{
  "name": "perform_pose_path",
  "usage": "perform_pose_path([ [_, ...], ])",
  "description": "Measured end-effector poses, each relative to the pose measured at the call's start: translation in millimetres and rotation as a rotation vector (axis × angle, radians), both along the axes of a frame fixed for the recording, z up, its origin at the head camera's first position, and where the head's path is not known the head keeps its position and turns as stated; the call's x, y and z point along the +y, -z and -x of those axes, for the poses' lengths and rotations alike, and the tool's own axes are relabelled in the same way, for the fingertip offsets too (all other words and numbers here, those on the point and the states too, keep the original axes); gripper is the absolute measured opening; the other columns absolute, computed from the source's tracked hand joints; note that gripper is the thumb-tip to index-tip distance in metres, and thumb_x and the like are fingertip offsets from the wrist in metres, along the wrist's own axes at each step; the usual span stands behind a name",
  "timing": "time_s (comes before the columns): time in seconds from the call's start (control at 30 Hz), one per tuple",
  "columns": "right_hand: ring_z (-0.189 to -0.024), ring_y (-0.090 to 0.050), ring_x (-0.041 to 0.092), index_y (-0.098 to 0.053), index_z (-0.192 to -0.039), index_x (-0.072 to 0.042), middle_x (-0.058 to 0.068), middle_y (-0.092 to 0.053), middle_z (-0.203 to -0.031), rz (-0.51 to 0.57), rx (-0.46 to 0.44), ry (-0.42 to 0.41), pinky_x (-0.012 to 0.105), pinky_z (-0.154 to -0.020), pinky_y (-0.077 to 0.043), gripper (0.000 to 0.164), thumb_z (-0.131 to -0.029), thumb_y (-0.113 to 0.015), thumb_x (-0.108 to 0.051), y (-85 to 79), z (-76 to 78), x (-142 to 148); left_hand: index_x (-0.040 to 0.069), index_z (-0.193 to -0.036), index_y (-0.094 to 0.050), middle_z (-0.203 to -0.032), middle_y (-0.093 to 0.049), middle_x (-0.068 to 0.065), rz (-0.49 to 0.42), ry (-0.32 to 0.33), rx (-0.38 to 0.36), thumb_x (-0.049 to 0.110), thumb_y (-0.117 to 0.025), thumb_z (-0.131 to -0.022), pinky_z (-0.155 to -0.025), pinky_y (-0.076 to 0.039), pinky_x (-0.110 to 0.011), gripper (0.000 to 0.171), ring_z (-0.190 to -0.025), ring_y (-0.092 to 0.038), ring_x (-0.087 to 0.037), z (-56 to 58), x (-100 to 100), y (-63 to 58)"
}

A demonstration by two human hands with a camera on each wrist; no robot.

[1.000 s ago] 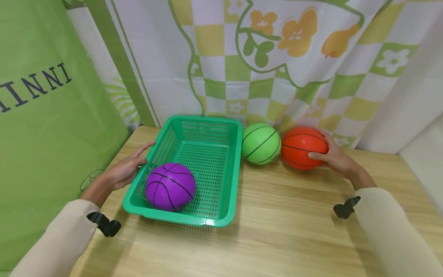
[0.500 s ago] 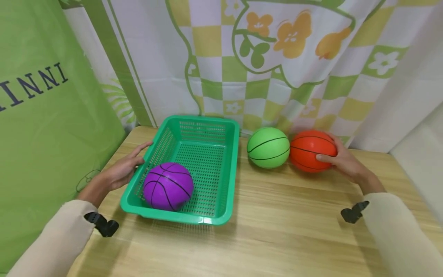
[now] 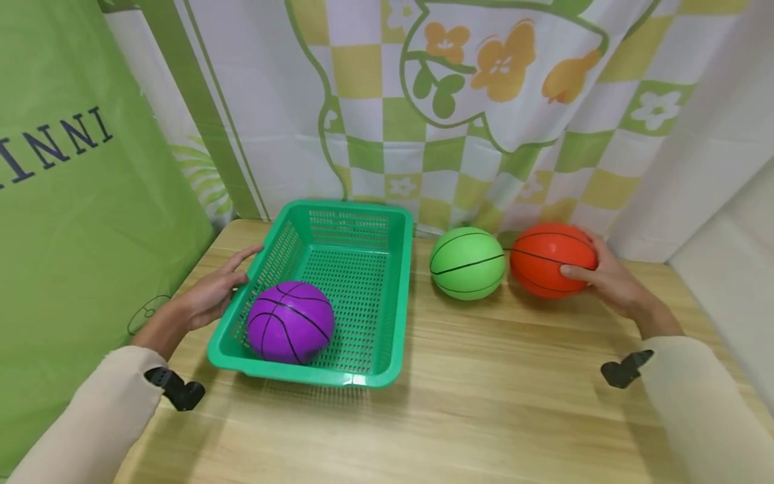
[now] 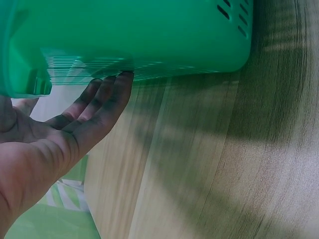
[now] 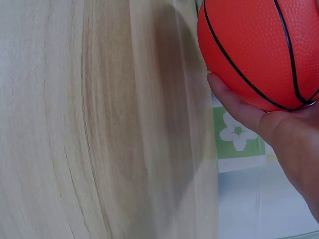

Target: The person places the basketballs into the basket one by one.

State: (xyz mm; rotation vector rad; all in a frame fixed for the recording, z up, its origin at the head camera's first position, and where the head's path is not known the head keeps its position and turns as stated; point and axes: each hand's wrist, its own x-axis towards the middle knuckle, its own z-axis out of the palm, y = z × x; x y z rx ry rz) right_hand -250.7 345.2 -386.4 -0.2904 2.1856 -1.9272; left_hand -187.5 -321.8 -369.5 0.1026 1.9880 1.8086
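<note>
My right hand (image 3: 617,286) holds a red toy basketball (image 3: 551,261) from its right side, the thumb across its front and the other fingers mostly hidden behind it. In the right wrist view the red ball fills the upper right corner, against the palm and thumb. Just left of it sits a light green ball (image 3: 467,263), a thin gap between them. At the left, my left hand (image 3: 211,296) touches the outer side of a green plastic basket (image 3: 397,323), fingers extended along the wall in the left wrist view. A purple ball (image 3: 290,323) lies in the basket's near left corner.
Everything stands on a wooden table (image 3: 496,403). A patterned curtain (image 3: 363,121) hangs right behind the basket and balls. On the left is a large green cloth (image 3: 72,235) with dark letters, and a pale surface (image 3: 725,202) borders the table's right side.
My right hand has moved right with the red ball. The green ball has rolled right, away from the basket's side, and a narrow gap to the red ball has opened. My left hand stays at the basket.
</note>
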Motion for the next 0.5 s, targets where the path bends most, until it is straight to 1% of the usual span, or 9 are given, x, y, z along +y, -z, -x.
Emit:
perform_pose_path([
  [0.1,-0.103,-0.058,0.008,-0.006,-0.16,-0.02,0.018,-0.012,-0.15,-0.019,0.0,-0.012,0.03,-0.078,-0.057,0.086,-0.097,-0.059,0.0,-3.9,-2.4,2.1,0.025,-0.162,0.006,-0.14,-0.034,-0.032,0.001,0.0,-0.002,0.007,-0.024,-0.105,-0.086,-0.055,-0.044,0.066,-0.105,-0.063,-0.021,-0.3,-0.4,-0.2],
  [0.2,-0.102,-0.058,0.007,-0.009,-0.159,-0.024,0.021,-0.008,-0.151,-0.065,-0.002,-0.016,0.03,-0.078,-0.057,0.084,-0.097,-0.06,0.0,-7.6,-5.1,4.6,0.025,-0.162,0.006,-0.141,-0.034,-0.032,-0.002,-0.001,-0.005,0.007,-0.024,-0.105,-0.086,-0.055,-0.044,0.066,-0.104,-0.063,-0.021,-0.2,-0.4,-0.9],
  [0.33,-0.101,-0.06,0.007,-0.011,-0.159,-0.027,0.018,-0.015,-0.149,-0.102,0.002,-0.029,0.031,-0.077,-0.057,0.084,-0.097,-0.059,0.0,-13.2,-8.4,8.4,0.025,-0.162,0.006,-0.141,-0.033,-0.033,-0.005,-0.002,-0.009,0.007,-0.024,-0.105,-0.085,-0.055,-0.044,0.067,-0.103,-0.064,-0.021,0.0,0.6,-2.4],
  [0.5,-0.103,-0.06,0.007,-0.01,-0.161,-0.027,0.018,-0.019,-0.148,-0.156,0.025,-0.082,0.033,-0.078,-0.057,0.084,-0.097,-0.059,0.0,-20.7,-13.4,11.3,0.025,-0.162,0.006,-0.139,-0.035,-0.032,0.0,-0.002,-0.011,0.007,-0.024,-0.105,-0.084,-0.056,-0.043,0.067,-0.102,-0.064,-0.021,-0.9,1.8,-3.6],
])
